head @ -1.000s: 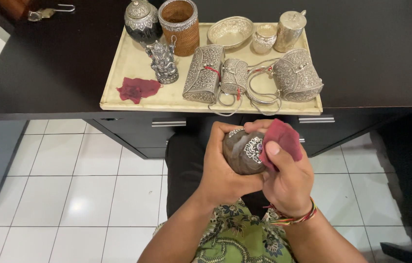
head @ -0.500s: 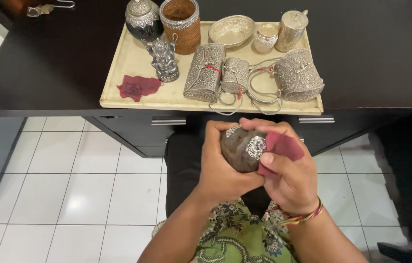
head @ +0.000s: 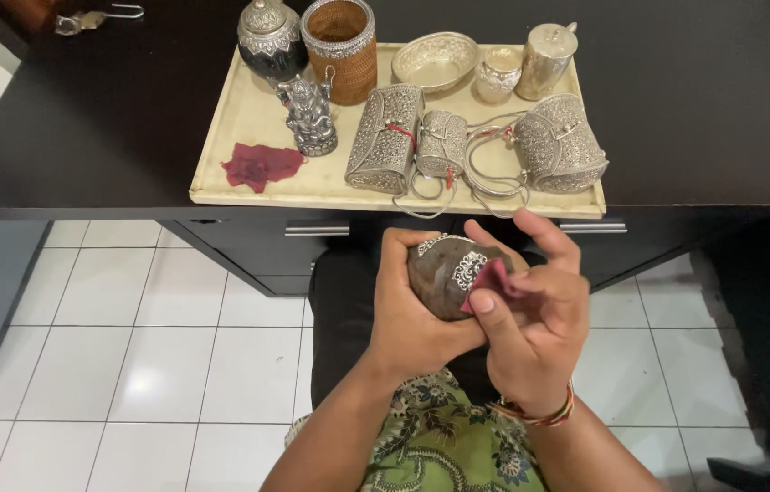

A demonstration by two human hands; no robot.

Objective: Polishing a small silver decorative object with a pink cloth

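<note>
Since the earlier frame the red cloth has slid lower on the dark silver-trimmed vessel — now tucked under the right hand, thumb pinching it against the vessel's right flank. Left hand cups the vessel from the left, wrapped tight, below the tray.

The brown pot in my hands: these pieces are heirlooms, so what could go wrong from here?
1. The pot is held over the tiled floor, clear of the desk; only the left hand cups it, so a slip could likely drop and dent it.
2. The right hand presses a red cloth on the silver trim; hard rubbing might bend the filigree.
3. Chains hang past the tray edge and could snag.
</note>
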